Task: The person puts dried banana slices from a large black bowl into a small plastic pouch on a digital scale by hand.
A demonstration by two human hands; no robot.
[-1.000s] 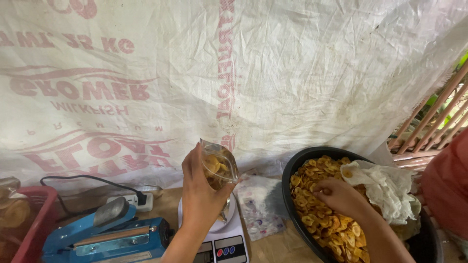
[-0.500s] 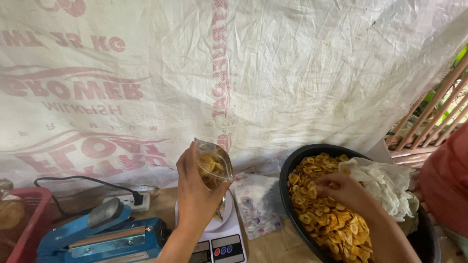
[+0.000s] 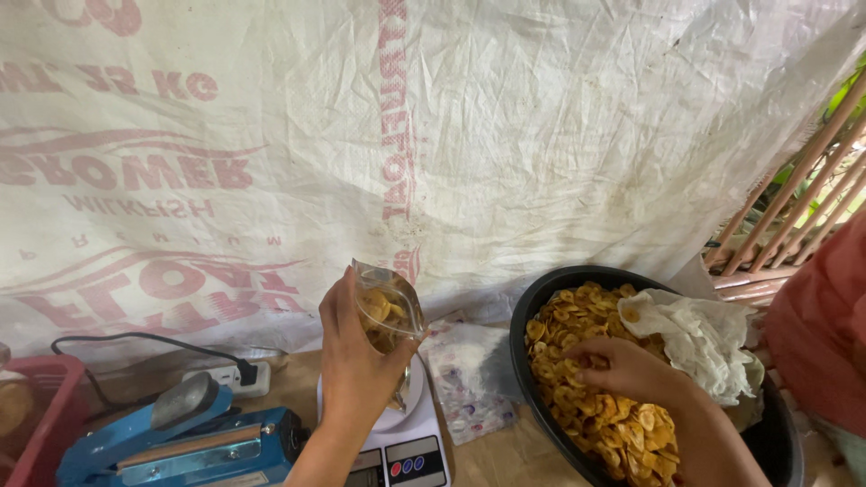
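Over the white digital kitchen scale [image 3: 397,433], in the head view, the left hand [image 3: 356,361] holds 1 small clear plastic bag [image 3: 388,311] partly filled with yellow banana chips; the grip is closed around the bag's lower part, with its open mouth tilted up toward the white woven sack cloth [image 3: 505,135] that hangs behind. Compared with 1 second ago, the bag sits slightly lower and further left in view, and its bottom hangs just above the scale's plate, though contact cannot be told. The right hand [image 3: 631,370] has shifted from the near side of the chips toward the middle of the heap in the black round basin [image 3: 532,316]; its fingers [image 3: 586,361] curl down into the chips, so the grip looks closed on a pinch of them, though what it holds is hidden. That reads as 1 more portion being gathered for a bag not yet full.

Counted: 1 bag in hand, 1 scale, 1 basin of chips, 1 crumpled white cloth [image 3: 704,338] lying on the chips at the basin's far right, 1 blue heat sealer [image 3: 180,442] on the tabletop left of the scale, 1 white power strip [image 3: 230,379] with 1 black plug behind it, 1 red basket [image 3: 41,415] at the left edge, and 1 flat patterned plastic packet [image 3: 469,374] between scale and basin.
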